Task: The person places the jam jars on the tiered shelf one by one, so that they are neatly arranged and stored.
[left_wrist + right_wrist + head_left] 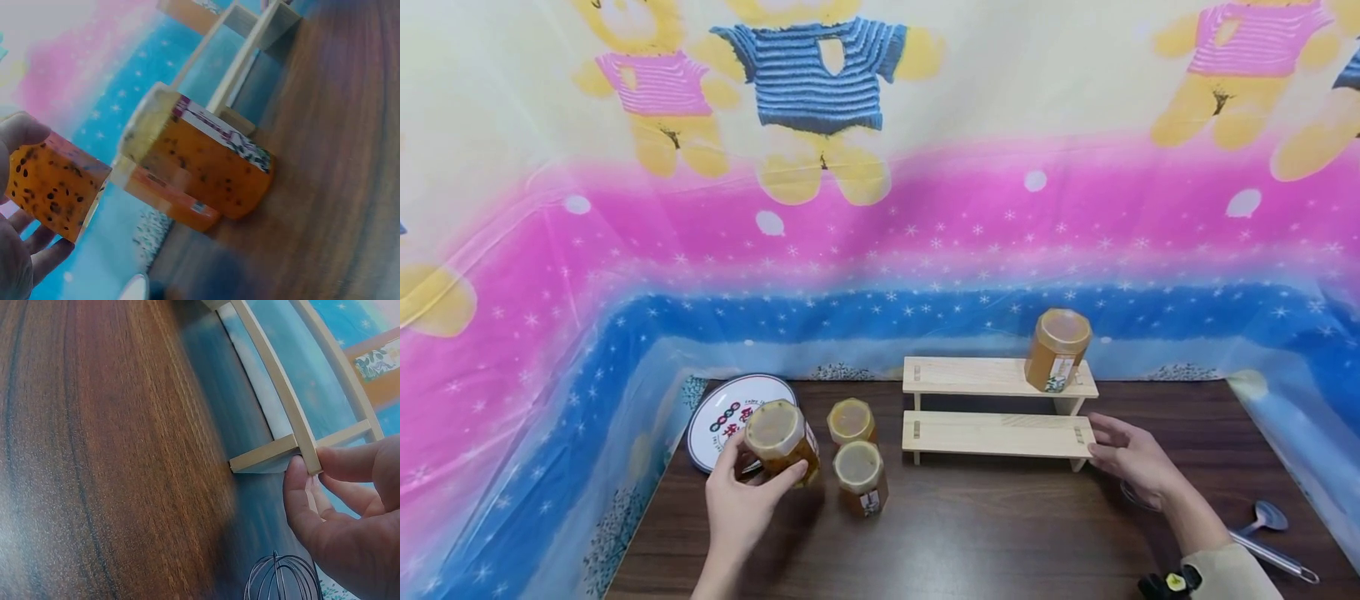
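Note:
My left hand (736, 504) holds a jar of orange preserve (778, 437) above the table, fingers and thumb around its sides. In the left wrist view, dark seeds show in this held jar (53, 187). Just right of it, two similar lidded jars stand on the table, a front jar (859, 477) and a rear jar (851, 423). My right hand (1135, 462) is at the right end of a two-tier wooden rack (992, 435). Thumb and fingers pinch the lower shelf's end (307, 450) in the right wrist view. Another jar (1057, 350) stands on the upper shelf's right side.
A white plate (706, 429) with a dark blue rim lies at the back left, partly behind the held jar. A wire whisk (281, 581) lies below my right hand. Farther right are a ladle (1270, 517) and a metal handle (1277, 558). Printed cloth (850, 317) hangs behind the table.

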